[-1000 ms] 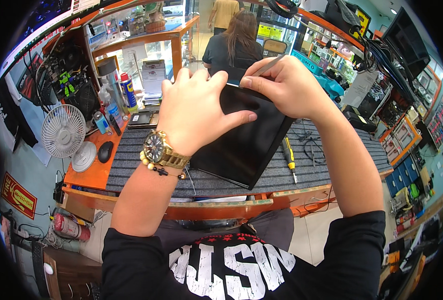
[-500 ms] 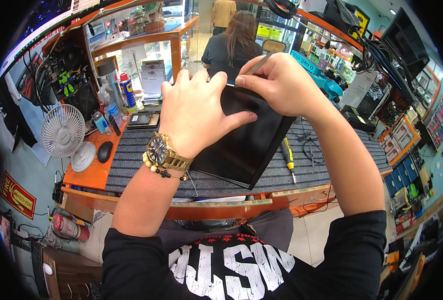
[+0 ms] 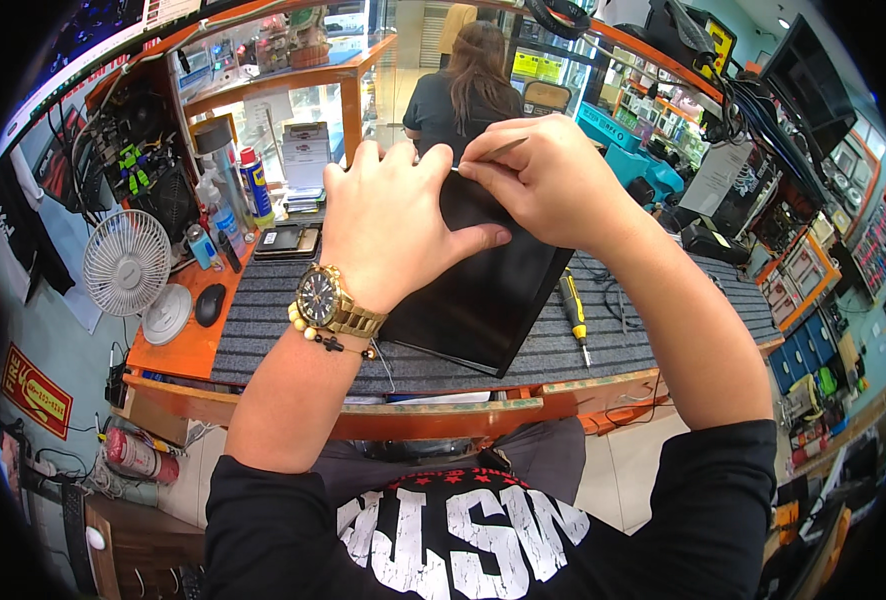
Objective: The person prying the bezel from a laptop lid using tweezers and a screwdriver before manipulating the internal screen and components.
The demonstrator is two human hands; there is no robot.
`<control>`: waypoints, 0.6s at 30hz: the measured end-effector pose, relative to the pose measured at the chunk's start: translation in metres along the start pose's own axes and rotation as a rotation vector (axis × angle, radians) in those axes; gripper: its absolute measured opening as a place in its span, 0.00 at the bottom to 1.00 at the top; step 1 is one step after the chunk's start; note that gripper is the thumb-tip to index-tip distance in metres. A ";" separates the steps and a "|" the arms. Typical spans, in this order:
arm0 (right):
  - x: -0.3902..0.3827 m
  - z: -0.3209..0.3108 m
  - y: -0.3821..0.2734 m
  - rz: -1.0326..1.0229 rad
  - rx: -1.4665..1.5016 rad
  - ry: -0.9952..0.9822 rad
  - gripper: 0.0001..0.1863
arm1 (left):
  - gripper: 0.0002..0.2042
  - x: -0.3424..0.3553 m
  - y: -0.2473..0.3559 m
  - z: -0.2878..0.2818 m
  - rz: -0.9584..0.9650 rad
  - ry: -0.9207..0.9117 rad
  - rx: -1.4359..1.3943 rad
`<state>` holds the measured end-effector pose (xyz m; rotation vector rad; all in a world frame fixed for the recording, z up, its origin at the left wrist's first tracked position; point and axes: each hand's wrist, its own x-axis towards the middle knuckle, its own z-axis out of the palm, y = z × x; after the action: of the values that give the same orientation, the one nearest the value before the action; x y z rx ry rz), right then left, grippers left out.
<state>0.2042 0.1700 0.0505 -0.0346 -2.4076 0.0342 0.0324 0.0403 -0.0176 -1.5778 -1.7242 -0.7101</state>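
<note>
A black screen panel [image 3: 478,300] lies on the ridged grey mat [image 3: 263,330]. My left hand [image 3: 388,225], wearing a gold watch and beaded bracelet, grips its upper left, fingertips over the top edge and thumb on the dark face. My right hand [image 3: 553,185] pinches a thin metal tool [image 3: 509,146] at the panel's top edge, beside my left fingertips; the tool's tip is hidden by my fingers. Right of the panel rests a yellow-and-black screwdriver [image 3: 574,310] with some thin cables.
On the left stand a white fan [image 3: 128,260], mouse [image 3: 209,305], spray can [image 3: 256,185] and bottles. Stacked devices [image 3: 285,240] sit behind the mat. A co-worker [image 3: 463,95] sits ahead with their back turned. Cables and a monitor [image 3: 813,85] are at upper right.
My right hand has moved a little left and down along the top edge, with the tool now tilted flatter. My left hand stays nearly in place.
</note>
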 end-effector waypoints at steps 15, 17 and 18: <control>0.011 -0.003 -0.010 0.237 0.107 -0.090 0.19 | 0.42 -0.001 -0.002 -0.012 -0.001 -0.044 -0.061; 0.009 0.000 -0.004 0.243 0.137 -0.081 0.20 | 0.41 -0.001 -0.021 -0.002 0.059 0.032 -0.147; 0.011 0.000 -0.002 0.247 0.167 -0.065 0.21 | 0.40 -0.001 -0.032 0.000 0.125 0.111 -0.228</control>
<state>0.1960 0.1682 0.0575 -0.2570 -2.4429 0.3553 0.0011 0.0365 -0.0167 -1.7464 -1.4922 -0.9392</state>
